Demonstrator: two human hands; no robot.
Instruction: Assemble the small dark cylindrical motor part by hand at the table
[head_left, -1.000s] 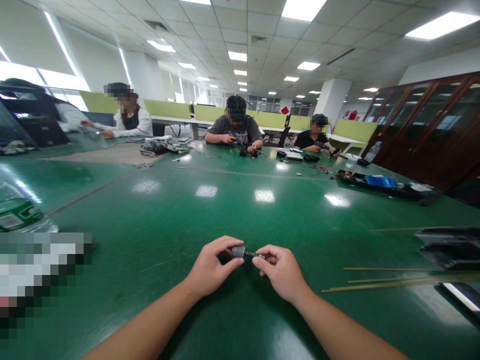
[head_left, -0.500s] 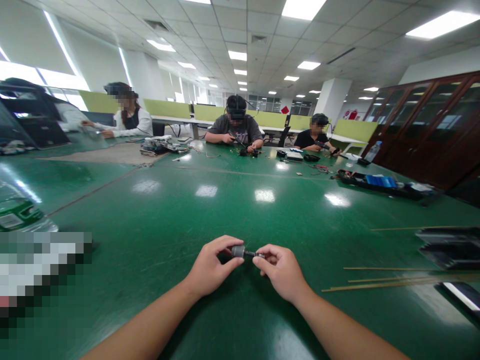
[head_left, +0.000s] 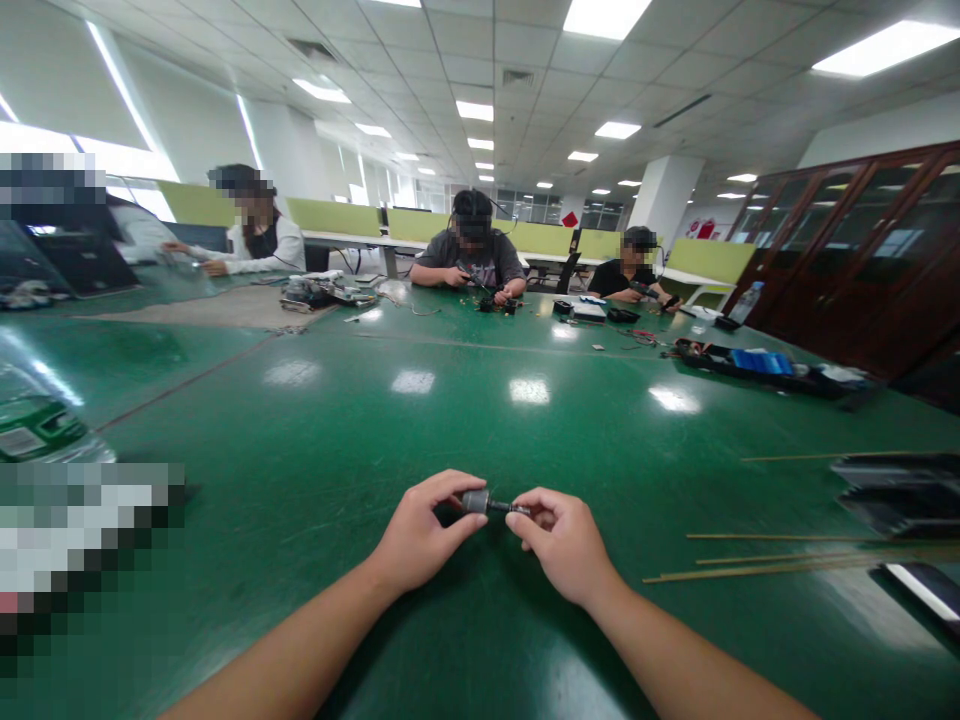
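- Two hands share one small assembly: the left hand (head_left: 420,525) has its grip clamped on a gray cylinder (head_left: 475,501), thumb on the near side, fingers on the far side.
- To the right of the cylinder a thin dark shaft (head_left: 500,506) sticks out, and the right hand (head_left: 566,540) has its grip pinched on the shaft's outer end.
- Under the cylinder spreads the green tabletop (head_left: 337,430); the hands hold the piece over it.
- Judging by the hold, the step in hand is working this piece from both ends, cylinder and shaft roughly in line.
- Fingertips cover the outer end, so whether a separate fitting sits there is hard to tell.
- Any next move would seem to call for a firm left grip and fine right fingertip control along the shaft's line.
- Well to the right of the cylinder lie thin sticks (head_left: 750,537).
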